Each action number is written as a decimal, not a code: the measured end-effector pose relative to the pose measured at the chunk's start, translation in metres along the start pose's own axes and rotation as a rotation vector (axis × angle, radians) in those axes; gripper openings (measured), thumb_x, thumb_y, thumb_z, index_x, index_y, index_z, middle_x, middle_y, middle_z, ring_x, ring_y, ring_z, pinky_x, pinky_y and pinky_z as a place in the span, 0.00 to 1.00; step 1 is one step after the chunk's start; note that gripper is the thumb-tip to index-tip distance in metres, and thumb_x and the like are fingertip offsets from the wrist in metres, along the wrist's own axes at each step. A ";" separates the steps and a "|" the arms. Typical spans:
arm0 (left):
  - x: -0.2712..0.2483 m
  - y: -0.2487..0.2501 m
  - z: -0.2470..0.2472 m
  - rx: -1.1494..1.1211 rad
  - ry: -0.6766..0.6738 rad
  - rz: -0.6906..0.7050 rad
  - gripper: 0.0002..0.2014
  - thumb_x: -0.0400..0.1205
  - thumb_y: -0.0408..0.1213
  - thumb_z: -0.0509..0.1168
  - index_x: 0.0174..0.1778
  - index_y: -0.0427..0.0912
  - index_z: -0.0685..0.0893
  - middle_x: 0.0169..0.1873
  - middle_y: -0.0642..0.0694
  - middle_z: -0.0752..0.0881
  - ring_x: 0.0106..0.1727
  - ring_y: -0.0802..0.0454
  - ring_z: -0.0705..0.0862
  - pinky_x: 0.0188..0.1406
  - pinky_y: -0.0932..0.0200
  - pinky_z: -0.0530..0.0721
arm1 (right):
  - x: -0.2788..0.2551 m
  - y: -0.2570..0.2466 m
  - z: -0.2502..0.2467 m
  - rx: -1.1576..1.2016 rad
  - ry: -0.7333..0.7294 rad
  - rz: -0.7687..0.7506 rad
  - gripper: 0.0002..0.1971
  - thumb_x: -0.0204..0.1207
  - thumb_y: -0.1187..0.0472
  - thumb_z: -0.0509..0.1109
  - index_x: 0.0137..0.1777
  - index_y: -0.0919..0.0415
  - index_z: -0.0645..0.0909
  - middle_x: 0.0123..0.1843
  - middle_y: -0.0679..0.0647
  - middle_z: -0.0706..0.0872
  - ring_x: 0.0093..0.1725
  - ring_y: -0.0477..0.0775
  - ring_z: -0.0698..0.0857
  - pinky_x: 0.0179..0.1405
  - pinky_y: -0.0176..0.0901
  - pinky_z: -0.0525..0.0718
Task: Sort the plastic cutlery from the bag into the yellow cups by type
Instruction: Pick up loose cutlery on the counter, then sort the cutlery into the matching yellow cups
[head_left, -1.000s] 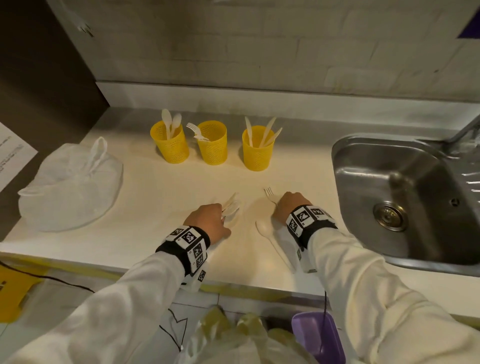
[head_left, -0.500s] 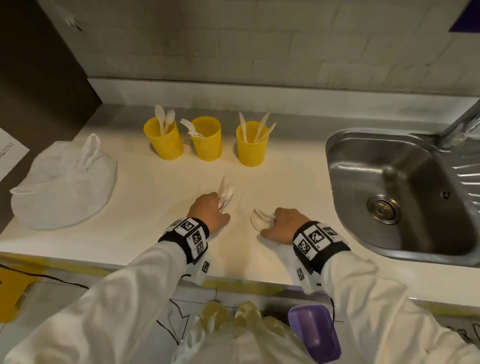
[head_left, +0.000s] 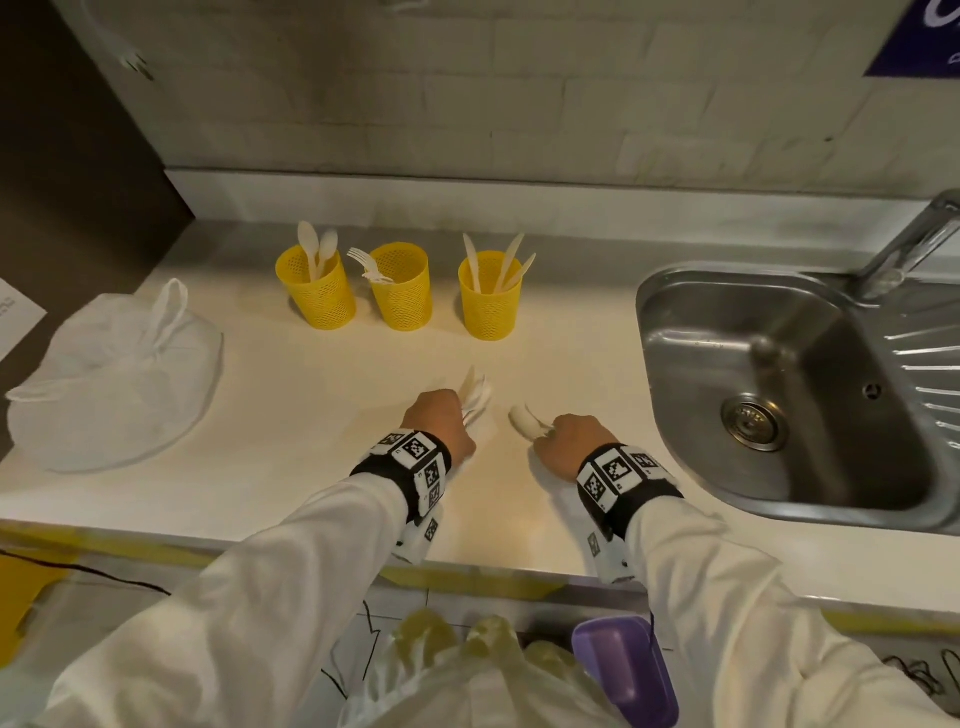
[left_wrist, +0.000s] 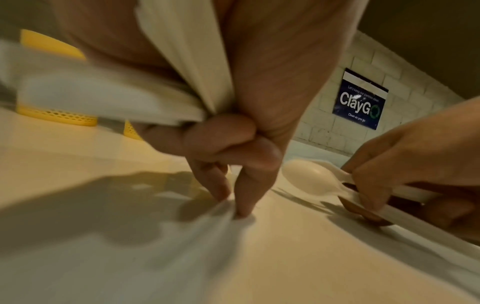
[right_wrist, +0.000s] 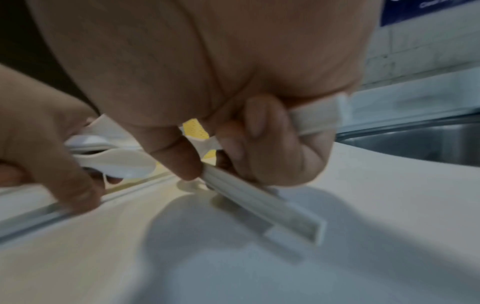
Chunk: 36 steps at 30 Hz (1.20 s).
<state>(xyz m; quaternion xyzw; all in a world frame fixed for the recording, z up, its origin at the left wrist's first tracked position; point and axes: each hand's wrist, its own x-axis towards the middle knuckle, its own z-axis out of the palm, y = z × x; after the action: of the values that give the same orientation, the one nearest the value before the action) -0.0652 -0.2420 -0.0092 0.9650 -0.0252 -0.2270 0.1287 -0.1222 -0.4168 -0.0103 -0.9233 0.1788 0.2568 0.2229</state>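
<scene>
The left hand (head_left: 441, 423) grips a bundle of cutlery (head_left: 475, 395) low over the counter (head_left: 311, 395). The right hand (head_left: 571, 441) pinches a spoon (head_left: 522, 420) by its handle. The pieces look light, stiff and slippery; grip handles, not bowls or tines. Three yellow cups (head_left: 400, 296) stand behind.

right hand (head_left: 569, 446): was up by the fork a second ago, fingers on it. now it's slid back toward 6 o'clock and has fork plus spoon (head_left: 523, 420) pinched together, bowl sticking out toward 10 o'clock

spoon: not lying flat on the counter (head_left: 291, 415) anymore, only its bowl peeks past the knuckles

left hand (head_left: 439, 428): its bunch of cutlery (head_left: 475, 395) tipped up some, tips now pointing more like 12 to 1 o'clock
</scene>
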 end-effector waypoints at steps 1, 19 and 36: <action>0.000 0.000 0.000 0.005 -0.008 -0.004 0.15 0.73 0.39 0.80 0.44 0.41 0.78 0.49 0.43 0.87 0.45 0.44 0.83 0.42 0.57 0.80 | 0.003 0.000 -0.002 0.028 0.001 0.017 0.12 0.84 0.52 0.60 0.56 0.59 0.78 0.66 0.63 0.86 0.54 0.61 0.83 0.51 0.46 0.76; 0.009 -0.041 -0.045 -1.191 -0.062 -0.032 0.07 0.91 0.33 0.61 0.56 0.32 0.80 0.32 0.39 0.88 0.28 0.46 0.87 0.29 0.54 0.88 | 0.006 -0.075 -0.027 0.829 0.138 -0.233 0.09 0.90 0.59 0.51 0.63 0.63 0.67 0.43 0.63 0.81 0.37 0.64 0.84 0.37 0.56 0.84; 0.014 -0.094 -0.135 -1.781 0.059 0.347 0.37 0.77 0.57 0.70 0.77 0.34 0.78 0.62 0.32 0.88 0.60 0.43 0.91 0.52 0.57 0.90 | -0.015 -0.239 -0.026 0.651 0.348 -0.852 0.19 0.85 0.68 0.62 0.72 0.56 0.81 0.52 0.60 0.78 0.49 0.50 0.78 0.51 0.35 0.77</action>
<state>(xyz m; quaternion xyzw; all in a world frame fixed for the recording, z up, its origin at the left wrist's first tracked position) 0.0065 -0.1210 0.0770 0.4964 0.0179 -0.1151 0.8602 -0.0180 -0.2268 0.0941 -0.8263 -0.1056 -0.0802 0.5474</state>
